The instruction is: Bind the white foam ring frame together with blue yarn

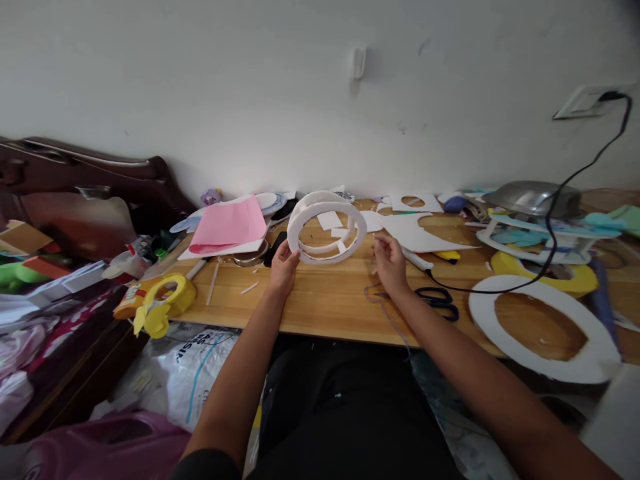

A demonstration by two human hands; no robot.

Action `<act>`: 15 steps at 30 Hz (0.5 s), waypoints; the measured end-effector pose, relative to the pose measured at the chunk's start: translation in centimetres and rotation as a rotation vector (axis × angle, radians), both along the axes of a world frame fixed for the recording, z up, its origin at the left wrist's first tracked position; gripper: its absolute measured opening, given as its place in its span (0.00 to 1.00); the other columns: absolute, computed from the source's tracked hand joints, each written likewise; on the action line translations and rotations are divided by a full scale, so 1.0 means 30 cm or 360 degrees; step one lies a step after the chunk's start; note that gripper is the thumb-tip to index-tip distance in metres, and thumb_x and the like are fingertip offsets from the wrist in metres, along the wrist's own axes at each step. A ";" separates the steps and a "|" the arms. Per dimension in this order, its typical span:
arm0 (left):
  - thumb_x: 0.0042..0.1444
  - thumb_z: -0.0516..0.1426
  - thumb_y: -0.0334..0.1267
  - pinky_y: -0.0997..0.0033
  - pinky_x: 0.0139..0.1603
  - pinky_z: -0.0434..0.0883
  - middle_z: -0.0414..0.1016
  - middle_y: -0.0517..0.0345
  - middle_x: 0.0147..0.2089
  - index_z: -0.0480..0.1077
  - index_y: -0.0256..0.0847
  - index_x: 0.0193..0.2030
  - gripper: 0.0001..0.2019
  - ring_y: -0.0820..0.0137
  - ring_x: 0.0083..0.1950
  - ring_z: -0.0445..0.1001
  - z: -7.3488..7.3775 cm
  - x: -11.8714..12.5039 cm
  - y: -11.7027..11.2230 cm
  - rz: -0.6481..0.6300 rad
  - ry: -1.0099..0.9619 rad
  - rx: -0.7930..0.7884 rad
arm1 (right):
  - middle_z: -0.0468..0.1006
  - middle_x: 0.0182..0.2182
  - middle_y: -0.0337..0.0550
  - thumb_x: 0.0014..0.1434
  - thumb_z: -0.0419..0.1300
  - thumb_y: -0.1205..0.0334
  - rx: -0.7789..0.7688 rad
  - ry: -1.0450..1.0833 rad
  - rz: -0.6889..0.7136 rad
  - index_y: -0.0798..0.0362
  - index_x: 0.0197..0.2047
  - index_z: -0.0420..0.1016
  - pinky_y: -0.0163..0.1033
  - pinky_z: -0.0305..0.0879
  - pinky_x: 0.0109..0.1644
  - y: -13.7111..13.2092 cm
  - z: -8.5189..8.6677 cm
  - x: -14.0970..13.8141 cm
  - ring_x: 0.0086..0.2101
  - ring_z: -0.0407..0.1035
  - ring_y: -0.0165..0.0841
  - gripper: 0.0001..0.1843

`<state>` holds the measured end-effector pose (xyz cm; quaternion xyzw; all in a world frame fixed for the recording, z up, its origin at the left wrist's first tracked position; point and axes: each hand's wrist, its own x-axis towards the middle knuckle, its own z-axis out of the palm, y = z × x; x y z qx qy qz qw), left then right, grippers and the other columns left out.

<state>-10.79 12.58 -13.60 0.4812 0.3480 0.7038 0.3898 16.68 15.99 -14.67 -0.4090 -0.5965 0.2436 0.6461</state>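
Nearby, black scissors [440,301] & black cable [500,291] crowd right hand [390,263], fingertips pinched together. Left hand [283,267] grips white foam double ring [327,257]: stiff, matte, round.

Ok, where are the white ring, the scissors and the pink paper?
white ring [325,258]: head view, bottom band of the front hoop.
scissors [440,301]: head view, black handles.
pink paper [230,225]: head view, middle of the sheet.
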 end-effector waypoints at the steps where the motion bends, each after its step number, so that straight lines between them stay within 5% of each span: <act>1: 0.51 0.68 0.53 0.61 0.55 0.75 0.78 0.48 0.55 0.73 0.42 0.55 0.28 0.61 0.53 0.78 -0.006 -0.001 0.005 0.0038 0.0064 0.0040 | 0.76 0.41 0.43 0.69 0.57 0.49 0.0060 -0.0066 -0.0049 0.55 0.52 0.72 0.44 0.72 0.43 -0.014 0.006 0.003 0.37 0.72 0.33 0.18; 7: 0.48 0.71 0.47 0.52 0.60 0.74 0.74 0.45 0.58 0.70 0.42 0.59 0.32 0.57 0.60 0.75 -0.026 0.025 -0.008 0.0299 0.0621 0.0379 | 0.77 0.40 0.47 0.67 0.58 0.58 0.0371 -0.0695 0.0142 0.50 0.44 0.77 0.48 0.73 0.49 -0.097 0.053 -0.021 0.41 0.73 0.39 0.08; 15: 0.55 0.68 0.38 0.50 0.65 0.71 0.72 0.43 0.63 0.62 0.47 0.68 0.35 0.56 0.64 0.72 0.011 0.070 -0.088 0.0405 0.1417 0.0961 | 0.72 0.60 0.52 0.68 0.57 0.61 0.0529 -0.1187 0.0264 0.51 0.61 0.71 0.60 0.64 0.64 -0.095 0.024 -0.067 0.61 0.66 0.47 0.19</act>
